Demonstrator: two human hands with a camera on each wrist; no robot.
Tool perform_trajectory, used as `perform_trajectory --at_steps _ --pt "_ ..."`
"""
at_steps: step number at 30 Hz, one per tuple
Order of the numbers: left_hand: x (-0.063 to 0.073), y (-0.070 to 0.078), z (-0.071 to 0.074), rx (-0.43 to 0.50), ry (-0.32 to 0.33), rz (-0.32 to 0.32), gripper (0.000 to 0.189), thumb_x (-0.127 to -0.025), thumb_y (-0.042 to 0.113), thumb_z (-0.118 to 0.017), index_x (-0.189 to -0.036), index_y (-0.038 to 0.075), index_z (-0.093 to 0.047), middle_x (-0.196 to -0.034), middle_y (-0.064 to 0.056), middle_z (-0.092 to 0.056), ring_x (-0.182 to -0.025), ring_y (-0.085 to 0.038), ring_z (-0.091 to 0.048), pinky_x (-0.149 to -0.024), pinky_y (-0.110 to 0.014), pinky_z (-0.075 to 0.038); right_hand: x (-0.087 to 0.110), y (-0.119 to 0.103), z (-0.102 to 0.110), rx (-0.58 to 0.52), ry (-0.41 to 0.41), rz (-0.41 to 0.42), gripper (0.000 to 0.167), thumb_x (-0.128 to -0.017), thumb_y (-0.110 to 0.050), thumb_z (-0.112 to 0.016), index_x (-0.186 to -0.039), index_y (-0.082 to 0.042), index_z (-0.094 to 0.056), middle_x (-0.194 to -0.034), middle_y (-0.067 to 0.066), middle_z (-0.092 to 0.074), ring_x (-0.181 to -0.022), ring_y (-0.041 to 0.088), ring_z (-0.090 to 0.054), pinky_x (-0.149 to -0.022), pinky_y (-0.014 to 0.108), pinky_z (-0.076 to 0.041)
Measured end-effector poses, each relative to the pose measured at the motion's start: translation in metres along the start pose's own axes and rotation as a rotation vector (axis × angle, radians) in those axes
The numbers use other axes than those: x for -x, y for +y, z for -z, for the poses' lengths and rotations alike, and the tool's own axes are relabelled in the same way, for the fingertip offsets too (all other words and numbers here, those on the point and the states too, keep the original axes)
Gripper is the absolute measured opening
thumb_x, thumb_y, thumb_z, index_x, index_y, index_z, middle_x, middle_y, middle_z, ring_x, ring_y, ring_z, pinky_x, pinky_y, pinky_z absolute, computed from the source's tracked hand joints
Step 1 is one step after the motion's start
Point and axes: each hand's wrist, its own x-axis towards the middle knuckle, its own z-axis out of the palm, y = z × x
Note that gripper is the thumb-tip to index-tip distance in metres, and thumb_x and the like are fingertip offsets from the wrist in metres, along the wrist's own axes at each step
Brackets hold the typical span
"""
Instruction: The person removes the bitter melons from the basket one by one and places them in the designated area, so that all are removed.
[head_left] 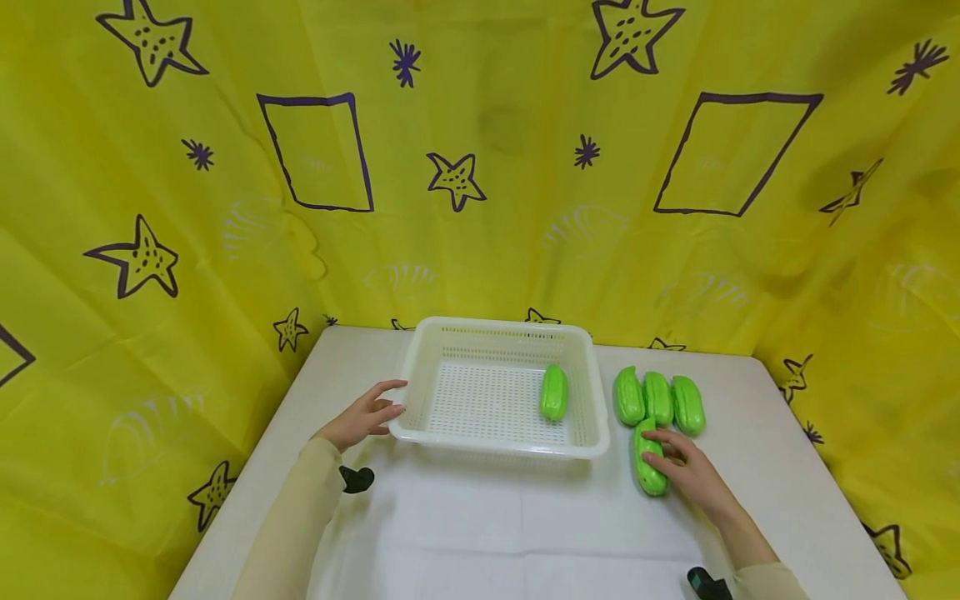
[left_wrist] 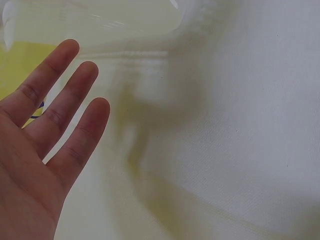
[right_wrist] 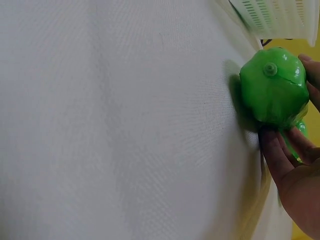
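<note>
A white slotted plastic basket [head_left: 498,445] stands on the table with one glossy green toy cucumber [head_left: 554,393] lying inside, toward its right wall. My left hand [head_left: 366,417] is at the basket's left rim, fingertips right at the edge; in the left wrist view its fingers [left_wrist: 82,132] are straight and spread. To the right of the basket, my right hand [head_left: 693,477] grips another green toy cucumber [head_left: 652,483] between thumb and fingers. Its rounded, ribbed end with a small nub [right_wrist: 270,69] faces the right wrist camera.
Three more green toy cucumbers [head_left: 658,398] lie side by side just beyond my right hand. A white cloth covers the table [head_left: 465,517]. Yellow curtains [head_left: 495,250] with purple stars and frames hang behind and along both sides.
</note>
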Motion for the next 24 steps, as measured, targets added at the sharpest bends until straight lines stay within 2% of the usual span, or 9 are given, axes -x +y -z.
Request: perform_trajectory --at_steps 12,16,24 --pt "-0.0004 0.0010 -0.0013 -0.005 0.016 0.020 0.055 -0.100 0.033 -0.056 -0.150 0.027 -0.033 -0.146 -0.022 -0.042 -0.122 -0.032 -0.054 -0.100 -0.052 -0.046 0.0013 -0.0004 -0.0011 -0.009 -0.003 0.021 0.046 -0.097 -0.023 -0.063 -0.134 0.002 -0.053 -0.149 0.030 -0.032 -0.126 0.051 -0.039 -0.099 0.059 -0.034" --pt "-0.0008 0.0010 -0.0024 0.001 0.031 0.031 0.055 -0.099 0.033 -0.058 -0.149 0.029 -0.034 -0.146 -0.019 -0.043 -0.121 -0.031 -0.054 -0.099 -0.052 -0.046 0.0016 -0.0003 -0.0004 -0.016 -0.003 0.012 0.047 -0.097 -0.023 -0.063 -0.135 0.002 -0.052 -0.149 0.030 -0.031 -0.126 0.050 -0.040 -0.099 0.059 -0.035" --pt "0.0013 0.0026 -0.0005 0.004 0.008 0.012 0.061 -0.098 0.038 -0.059 -0.150 0.025 -0.031 -0.143 -0.022 -0.045 -0.117 -0.030 -0.056 -0.099 -0.053 -0.046 0.0041 -0.0009 0.0030 -0.029 0.004 -0.040 0.052 -0.097 -0.026 -0.063 -0.140 0.000 -0.048 -0.151 0.028 -0.030 -0.127 0.048 -0.040 -0.095 0.058 -0.041"
